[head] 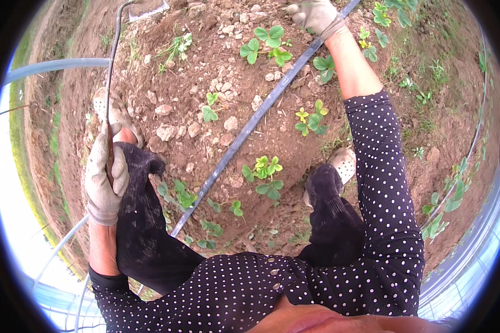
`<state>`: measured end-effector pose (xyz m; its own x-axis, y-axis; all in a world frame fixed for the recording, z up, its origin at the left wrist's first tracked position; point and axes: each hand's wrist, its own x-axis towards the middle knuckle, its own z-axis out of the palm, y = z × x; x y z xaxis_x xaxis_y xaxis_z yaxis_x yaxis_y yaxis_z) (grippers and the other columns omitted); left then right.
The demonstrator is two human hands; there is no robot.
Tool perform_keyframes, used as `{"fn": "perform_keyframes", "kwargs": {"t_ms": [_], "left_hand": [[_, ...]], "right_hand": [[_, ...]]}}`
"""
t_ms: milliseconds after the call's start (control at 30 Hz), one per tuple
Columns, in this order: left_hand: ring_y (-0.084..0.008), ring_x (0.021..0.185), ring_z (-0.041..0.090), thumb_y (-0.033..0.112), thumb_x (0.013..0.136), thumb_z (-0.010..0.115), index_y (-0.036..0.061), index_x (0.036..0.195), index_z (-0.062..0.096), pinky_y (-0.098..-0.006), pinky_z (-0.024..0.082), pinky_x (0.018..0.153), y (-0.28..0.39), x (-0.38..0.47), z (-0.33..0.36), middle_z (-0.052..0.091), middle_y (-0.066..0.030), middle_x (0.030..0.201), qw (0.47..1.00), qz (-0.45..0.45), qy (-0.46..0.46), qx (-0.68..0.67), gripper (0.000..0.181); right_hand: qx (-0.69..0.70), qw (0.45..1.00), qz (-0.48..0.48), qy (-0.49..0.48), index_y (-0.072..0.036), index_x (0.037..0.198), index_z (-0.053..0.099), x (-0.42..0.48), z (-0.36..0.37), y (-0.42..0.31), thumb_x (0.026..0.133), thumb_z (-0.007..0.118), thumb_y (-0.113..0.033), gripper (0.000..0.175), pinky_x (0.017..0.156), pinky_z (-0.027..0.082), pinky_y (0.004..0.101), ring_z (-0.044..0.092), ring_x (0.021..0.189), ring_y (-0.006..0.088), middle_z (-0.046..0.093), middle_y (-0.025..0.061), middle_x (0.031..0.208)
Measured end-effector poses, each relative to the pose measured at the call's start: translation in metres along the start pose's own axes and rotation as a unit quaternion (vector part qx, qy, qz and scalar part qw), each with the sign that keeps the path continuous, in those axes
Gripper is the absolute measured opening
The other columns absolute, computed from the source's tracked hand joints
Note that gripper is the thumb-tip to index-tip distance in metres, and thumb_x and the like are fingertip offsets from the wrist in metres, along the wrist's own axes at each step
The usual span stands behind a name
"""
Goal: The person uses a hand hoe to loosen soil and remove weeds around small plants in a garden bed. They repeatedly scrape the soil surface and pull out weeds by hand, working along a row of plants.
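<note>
My left hand, in a pale work glove, is wrapped around the wooden handle of a hand hoe. The hoe's thin metal neck runs up to a flat blade on the soil, cut off by the top edge. At the top right, my gloved right hand is low over the bed, beside a dark irrigation hose. Its fingers are bent and blurred, so what they hold is unclear. Nearest to it are young strawberry plants, with another strawberry plant beside the forearm.
More strawberry plants grow along both sides of the hose. Stones and a tuft of weeds lie on the brown soil. My feet, in perforated clogs, straddle the bed. Grey hoop pipes rise at the left.
</note>
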<state>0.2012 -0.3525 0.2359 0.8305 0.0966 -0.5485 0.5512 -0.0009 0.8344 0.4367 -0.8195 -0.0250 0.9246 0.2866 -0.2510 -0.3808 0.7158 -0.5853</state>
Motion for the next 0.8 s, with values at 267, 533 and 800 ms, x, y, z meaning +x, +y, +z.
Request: {"fn": "perform_keyframes", "kwargs": {"t_ms": [267, 533, 800], "left_hand": [[-0.0020, 0.041, 0.029, 0.040, 0.117, 0.045, 0.0051, 0.141, 0.060, -0.0197, 0.021, 0.037, 0.001, 0.002, 0.008, 0.038, 0.0082, 0.060, 1.000, 0.004, -0.001, 0.015, 0.045], [-0.0007, 0.042, 0.028, 0.039, 0.117, 0.046, 0.0031, 0.141, 0.059, -0.0185, 0.019, 0.038, 0.000, -0.001, 0.013, 0.035, 0.0096, 0.058, 1.000, 0.012, 0.001, 0.013, 0.045], [-0.0028, 0.040, 0.031, 0.041, 0.116, 0.045, 0.0051, 0.142, 0.060, -0.0200, 0.023, 0.036, 0.000, 0.001, 0.007, 0.040, 0.0072, 0.061, 1.000, -0.005, -0.001, 0.023, 0.047]], "right_hand": [[-0.003, 0.992, -0.064, -0.113, -0.009, 0.134, 0.067, -0.019, 0.022, 0.019, 0.105, 0.068, -0.021, 0.032, 0.065, 0.060, 0.0268, 0.074, 0.100, 0.0205, 0.075, 0.0098, 0.118], [-0.141, 0.987, -0.060, -0.048, -0.005, 0.138, 0.064, -0.013, 0.016, 0.028, 0.104, 0.072, -0.011, 0.035, 0.054, 0.054, 0.0185, 0.075, 0.089, 0.0138, 0.075, 0.0099, 0.116], [-0.411, 0.886, -0.074, 0.201, -0.008, 0.115, 0.078, 0.027, 0.026, 0.060, 0.101, 0.071, -0.045, 0.040, 0.060, 0.049, 0.0309, 0.061, 0.065, 0.0098, 0.076, 0.0051, 0.093]]}}
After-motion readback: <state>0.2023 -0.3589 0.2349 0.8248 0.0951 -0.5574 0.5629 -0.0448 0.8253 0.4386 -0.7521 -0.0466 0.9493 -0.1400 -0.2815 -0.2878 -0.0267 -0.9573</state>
